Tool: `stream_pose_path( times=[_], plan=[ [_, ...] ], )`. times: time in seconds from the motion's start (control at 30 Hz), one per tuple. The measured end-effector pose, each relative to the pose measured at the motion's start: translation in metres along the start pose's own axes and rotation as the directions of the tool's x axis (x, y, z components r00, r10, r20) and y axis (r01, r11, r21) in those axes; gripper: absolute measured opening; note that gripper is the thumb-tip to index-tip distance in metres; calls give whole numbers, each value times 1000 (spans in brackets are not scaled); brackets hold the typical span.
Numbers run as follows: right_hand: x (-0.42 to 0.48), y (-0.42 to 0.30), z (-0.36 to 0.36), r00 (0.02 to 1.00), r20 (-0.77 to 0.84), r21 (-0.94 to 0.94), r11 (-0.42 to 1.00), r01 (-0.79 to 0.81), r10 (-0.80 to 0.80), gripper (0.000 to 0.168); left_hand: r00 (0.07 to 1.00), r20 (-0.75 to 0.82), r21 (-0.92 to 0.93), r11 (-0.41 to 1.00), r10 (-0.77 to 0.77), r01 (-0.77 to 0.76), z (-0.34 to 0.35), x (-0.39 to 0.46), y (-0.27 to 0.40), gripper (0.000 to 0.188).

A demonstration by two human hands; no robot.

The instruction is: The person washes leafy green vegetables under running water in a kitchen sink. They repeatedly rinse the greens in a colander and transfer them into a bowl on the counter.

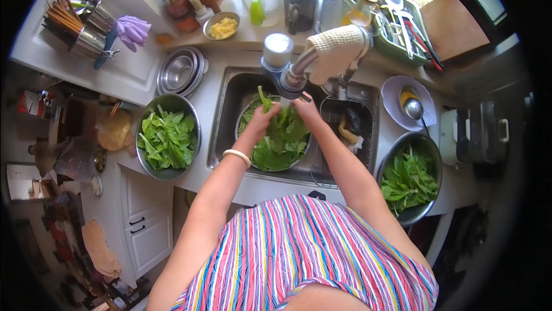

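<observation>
Both of my hands are over the left basin of a steel sink (pixel 217 138), under a faucet (pixel 294 82) with a filter head. My left hand (pixel 261 121) grips stems of leafy greens (pixel 286 127). My right hand (pixel 307 110) is closed around the right side of the same bunch, its fingertips partly hidden by the faucet. Water appears to run from the spout onto the leaves. Below them, a round bowl (pixel 237 125) in the basin is full of more greens (pixel 276 156).
A metal bowl of greens (pixel 168 138) stands left of the sink, another bowl of greens (pixel 409 181) to the right. Dark scraps (pixel 351 123) lie on the right basin's wire rack. Nested steel bowls (pixel 179 71), a lilac dish (pixel 396 99) and a cloth-draped faucet neck (pixel 338 48) surround the sink.
</observation>
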State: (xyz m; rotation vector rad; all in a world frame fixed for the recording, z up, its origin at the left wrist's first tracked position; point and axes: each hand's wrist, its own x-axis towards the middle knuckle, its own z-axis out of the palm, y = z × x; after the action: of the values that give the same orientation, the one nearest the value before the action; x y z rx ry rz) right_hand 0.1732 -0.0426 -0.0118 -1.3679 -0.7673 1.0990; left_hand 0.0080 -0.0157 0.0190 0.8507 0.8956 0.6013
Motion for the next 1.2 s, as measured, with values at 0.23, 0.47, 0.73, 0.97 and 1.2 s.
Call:
stream_pose_path(
  times=[0.23,0.47,0.73,0.97,1.2],
  plan=[
    [4,-17,-8,986,73,-7,989,149,-148,24,976,146,-170,968,-161,185,-3,1,9,20],
    [-14,-27,5,970,213,-69,992,-108,121,18,984,98,-375,910,-151,177,-8,6,2,26],
    [-11,-31,12,958,287,-387,913,130,-14,29,938,279,-208,941,-203,266,8,-12,19,52],
    [-2,-15,4,981,41,-42,981,-190,192,29,985,150,-194,974,-87,115,-2,-4,7,32],
    [-10,-29,12,945,185,208,929,-306,270,32,999,50,-90,996,9,-4,-16,-3,-2,19]
  ],
)
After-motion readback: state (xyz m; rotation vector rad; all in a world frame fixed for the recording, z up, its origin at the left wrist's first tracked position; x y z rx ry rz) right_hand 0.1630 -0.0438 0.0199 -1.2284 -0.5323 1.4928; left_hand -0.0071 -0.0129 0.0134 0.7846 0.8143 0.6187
